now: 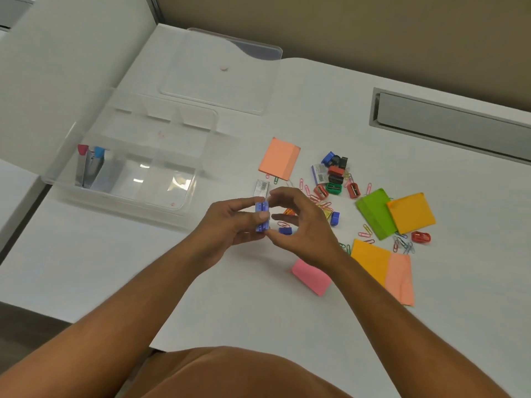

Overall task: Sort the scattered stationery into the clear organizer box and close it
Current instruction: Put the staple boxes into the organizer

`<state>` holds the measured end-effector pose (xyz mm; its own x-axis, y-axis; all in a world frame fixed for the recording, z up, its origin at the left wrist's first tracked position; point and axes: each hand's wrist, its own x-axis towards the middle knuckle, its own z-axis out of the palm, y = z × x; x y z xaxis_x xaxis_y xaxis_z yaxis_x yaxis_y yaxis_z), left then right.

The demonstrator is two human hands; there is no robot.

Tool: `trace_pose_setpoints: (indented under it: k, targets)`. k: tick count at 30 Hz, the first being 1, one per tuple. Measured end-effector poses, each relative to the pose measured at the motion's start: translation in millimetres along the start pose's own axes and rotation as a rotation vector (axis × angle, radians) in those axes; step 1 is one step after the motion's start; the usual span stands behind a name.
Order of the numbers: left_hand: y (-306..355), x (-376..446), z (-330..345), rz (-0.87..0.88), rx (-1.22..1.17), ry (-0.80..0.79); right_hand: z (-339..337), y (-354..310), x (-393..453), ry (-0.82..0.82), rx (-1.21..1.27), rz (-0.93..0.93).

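A single head-worn wide-angle camera looks forward and steeply down, close over the white surface [258, 311], forearms entering from the bottom edge.

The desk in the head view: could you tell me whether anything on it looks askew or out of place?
Yes: the pink sticky-note pad lies tilted, one edge propped up off the desk, unlike the flat orange pad. Paper clips and sharpeners are scattered loose outside the clear organizer box.

Bare forearms, no sleeves, watch or rings visible.
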<state>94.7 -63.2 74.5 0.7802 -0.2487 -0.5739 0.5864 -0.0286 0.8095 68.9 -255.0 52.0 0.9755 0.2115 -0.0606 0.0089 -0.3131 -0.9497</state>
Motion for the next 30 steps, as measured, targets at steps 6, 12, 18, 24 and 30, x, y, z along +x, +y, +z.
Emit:
trace_pose_setpoints:
  k: [6, 12, 18, 24, 30]
  targets:
    - [-7, 5, -4, -0.046, -0.058, 0.104, -40, 5, 36, 0.037, -0.265, -0.003]
    - [-17, 7, -3, -0.076, -0.056, 0.156, -84, 41, 94, 0.183, -0.982, 0.211]
    - [-23, 5, -7, -0.059, -0.071, 0.153, -61, 53, 96, 0.162, -1.257, 0.257]
    - [-21, 3, -14, -0.053, -0.072, 0.175, -43, 25, 92, 0.312, -0.739, 0.128]
    - [-21, 0, -22, -0.065, -0.09, 0.212, 9, -2, 102, 0.082, -0.678, 0.191]
